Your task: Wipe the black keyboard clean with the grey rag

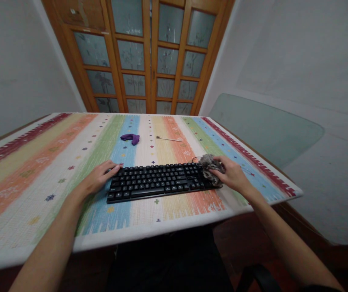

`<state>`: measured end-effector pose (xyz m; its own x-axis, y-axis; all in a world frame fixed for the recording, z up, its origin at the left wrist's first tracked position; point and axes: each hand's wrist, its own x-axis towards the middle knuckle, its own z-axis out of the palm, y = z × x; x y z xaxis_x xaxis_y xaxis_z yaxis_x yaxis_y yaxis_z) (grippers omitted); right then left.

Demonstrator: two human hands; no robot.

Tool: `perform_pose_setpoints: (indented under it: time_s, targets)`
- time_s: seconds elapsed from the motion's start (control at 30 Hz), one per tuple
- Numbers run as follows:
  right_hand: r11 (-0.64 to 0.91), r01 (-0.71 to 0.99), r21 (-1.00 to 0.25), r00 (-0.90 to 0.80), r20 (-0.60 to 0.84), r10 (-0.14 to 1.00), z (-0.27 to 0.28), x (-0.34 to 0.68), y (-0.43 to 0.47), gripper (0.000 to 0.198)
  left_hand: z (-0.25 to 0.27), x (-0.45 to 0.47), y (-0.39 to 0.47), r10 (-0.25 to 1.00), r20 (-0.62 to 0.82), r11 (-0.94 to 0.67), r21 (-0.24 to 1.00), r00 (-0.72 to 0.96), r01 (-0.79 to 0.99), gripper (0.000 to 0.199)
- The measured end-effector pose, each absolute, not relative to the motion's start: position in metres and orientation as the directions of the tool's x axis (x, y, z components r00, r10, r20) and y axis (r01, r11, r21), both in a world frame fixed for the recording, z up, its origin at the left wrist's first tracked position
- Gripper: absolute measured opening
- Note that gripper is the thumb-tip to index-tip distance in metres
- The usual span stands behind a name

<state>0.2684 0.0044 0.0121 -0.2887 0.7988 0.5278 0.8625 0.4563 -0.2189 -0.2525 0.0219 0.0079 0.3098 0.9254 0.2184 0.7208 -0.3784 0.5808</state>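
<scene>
A black keyboard (155, 180) lies flat on the table, slightly tilted to my view. My left hand (101, 175) is at its upper left corner, with thumb and fingers closed on the edge. In my right hand (230, 172) is a grey fluffy cloth (209, 162), pinched between thumb and fingers. The cloth rests on the keyboard's right end and hides the number keys there. A thin dark loop of cord (196, 158) shows just behind the cloth; what it belongs to I cannot make out.
Beyond the keyboard lie a crumpled purple cloth item (130, 138) and a thin stick with a dark end (168, 139). A striped cloth covers the table (61, 178). Its front edge runs close to my body. Wooden glazed doors (149, 61) stand behind; a wall is at the right.
</scene>
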Motion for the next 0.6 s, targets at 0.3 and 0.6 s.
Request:
perform_pose_setpoints:
  time_s: [0.3, 0.6]
  targets:
    - [0.609, 0.779, -0.148, -0.504, 0.429, 0.75, -0.008, 0.263, 0.009, 0.039, 0.006, -0.254, 0.023, 0.923, 0.222, -0.384, 0.582, 0.314, 0.717, 0.065]
    - [0.704, 0.574, -0.418, -0.654, 0.283, 0.701, 0.018, 0.28, 0.011, 0.036, 0.008, -0.252, 0.022, 0.925, 0.213, -0.378, 0.579, 0.314, 0.722, 0.067]
